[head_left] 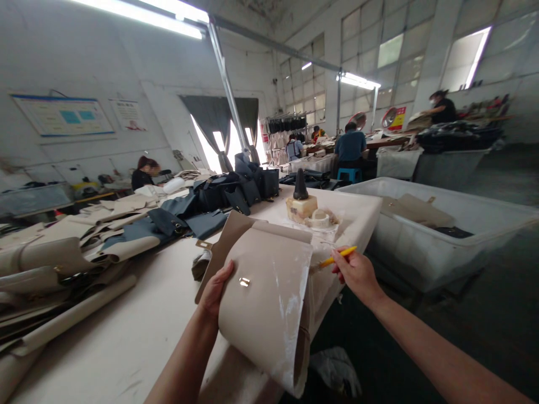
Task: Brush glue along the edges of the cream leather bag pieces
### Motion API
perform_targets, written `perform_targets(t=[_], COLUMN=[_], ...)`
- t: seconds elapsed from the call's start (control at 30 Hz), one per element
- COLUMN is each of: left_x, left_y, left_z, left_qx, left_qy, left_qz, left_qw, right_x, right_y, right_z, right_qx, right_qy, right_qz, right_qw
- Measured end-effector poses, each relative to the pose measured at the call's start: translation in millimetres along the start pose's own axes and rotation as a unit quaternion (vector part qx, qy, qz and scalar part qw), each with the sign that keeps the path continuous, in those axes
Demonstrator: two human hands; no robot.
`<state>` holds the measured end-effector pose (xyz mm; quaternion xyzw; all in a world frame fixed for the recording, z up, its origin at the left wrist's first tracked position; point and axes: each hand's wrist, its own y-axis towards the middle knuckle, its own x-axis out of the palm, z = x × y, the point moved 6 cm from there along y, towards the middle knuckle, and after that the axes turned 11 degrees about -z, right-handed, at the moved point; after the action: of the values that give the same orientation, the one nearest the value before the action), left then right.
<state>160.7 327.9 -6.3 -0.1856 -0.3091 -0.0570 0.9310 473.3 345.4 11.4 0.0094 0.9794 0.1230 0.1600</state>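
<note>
A beige leather bag piece (261,292) with a small metal clasp fitting stands tilted over the table's near edge. My left hand (217,286) grips it along its left side, thumb on the outer face. Whitish wet-looking smears, perhaps glue, run down its right edge. In my right hand (356,272) is a yellow-handled brush (337,257), pinched between the fingers, its tip close to that right edge; whether it touches cannot be told. Behind the piece stands a stained pale glue pot (301,207) with a black cone on top, beside a white round roll (319,219).
Beige bag pieces (54,258) and dark blue bag pieces (206,196) are heaped along the left and back of the table (126,325). A white plastic bin (446,247) holding pieces stands at the right. Several people sit or stand at work farther back.
</note>
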Motion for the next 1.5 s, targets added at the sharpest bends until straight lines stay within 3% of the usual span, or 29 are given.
perform_targets(t=[0.1, 0.2, 0.43, 0.53, 0.7, 0.87, 0.97, 1.17, 1.23, 1.37, 1.5], left_x=[-2.8, -3.8, -1.1, 0.4, -3.9, -15.1, -21.1, -33.3, -32.7, -30.7, -30.9], left_y=[1.7, 3.0, 1.3, -1.1, -2.3, 2.4, 7.5, 11.7, 11.8, 11.7, 11.6], left_z=[-0.1, -2.0, -3.5, -5.0, -6.5, -8.5, -10.9, -9.6, -10.8, -13.7, -13.8], left_qx=[-0.002, -0.014, -0.016, -0.028, -0.021, 0.003, -0.003, 0.004, -0.005, -0.018, -0.003], left_qy=[0.003, 0.003, 0.023, 0.027, 0.001, -0.007, -0.004, 0.004, 0.007, 0.008, 0.004], left_qz=[0.002, -0.007, 0.008, 0.026, 0.038, 0.039, 0.0, -0.03, -0.036, -0.017, 0.009], left_qw=[1.0, 1.0, 1.0, 0.999, 0.999, 0.999, 1.0, 1.0, 0.999, 1.0, 1.0], right_x=[4.4, 6.7, 17.5, 16.8, 1.0, 27.1, 38.4, 12.7, 13.3, 34.0, 35.3], right_y=[-2.0, -22.0, -67.2, -67.0, -60.8, -72.5, -77.1, -67.0, -69.1, -83.0, -87.3], right_z=[3.0, 0.0, -1.1, 6.6, 10.8, 19.7, 26.3, 24.9, 25.6, 30.4, 25.5], right_qx=[0.009, 0.03, 0.114, 0.13, 0.143, 0.219, 0.25, 0.217, 0.219, 0.23, 0.175], right_qy=[-0.016, -0.013, 0.109, 0.139, 0.259, 0.305, 0.31, 0.393, 0.404, 0.354, 0.249], right_qz=[-0.032, -0.075, -0.154, -0.148, -0.076, -0.131, -0.159, -0.128, -0.133, -0.181, -0.197], right_qw=[0.999, 0.997, 0.975, 0.97, 0.952, 0.918, 0.903, 0.884, 0.878, 0.888, 0.932])
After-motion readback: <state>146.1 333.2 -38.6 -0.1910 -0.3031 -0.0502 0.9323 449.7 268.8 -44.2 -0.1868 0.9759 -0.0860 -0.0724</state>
